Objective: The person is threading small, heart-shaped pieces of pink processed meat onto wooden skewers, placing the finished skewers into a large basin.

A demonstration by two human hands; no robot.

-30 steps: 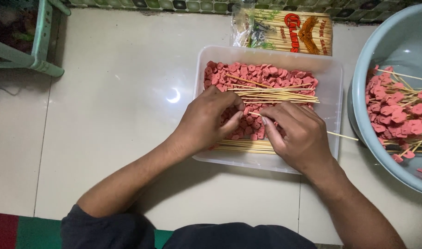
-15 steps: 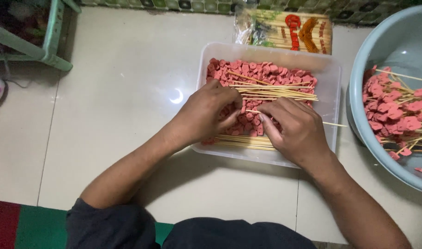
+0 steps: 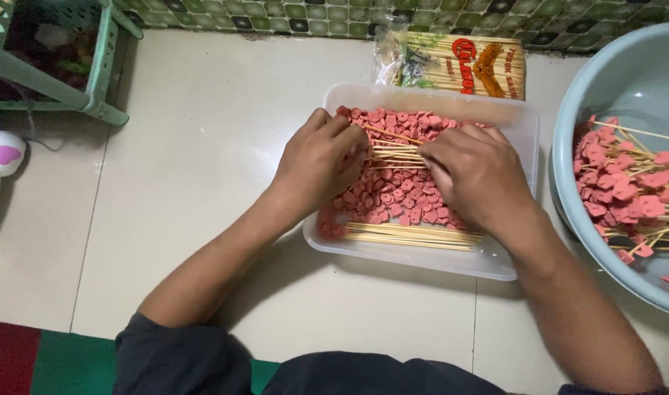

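Hands meet over the clear plastic tub (image 3: 528,132) on the floor. The left hand (image 3: 321,162) curls over the pink sausage slices (image 3: 393,201), its fingers bent in; what it pinches I cannot tell. The right hand (image 3: 475,174) is bent too, near the thin wooden sticks (image 3: 393,152). To do this well, I think, hold one stick straight, push it gently through the middle of a slice, and keep fingertips away from the sharp point. Finished sticks lie in the grey bowl (image 3: 568,124).
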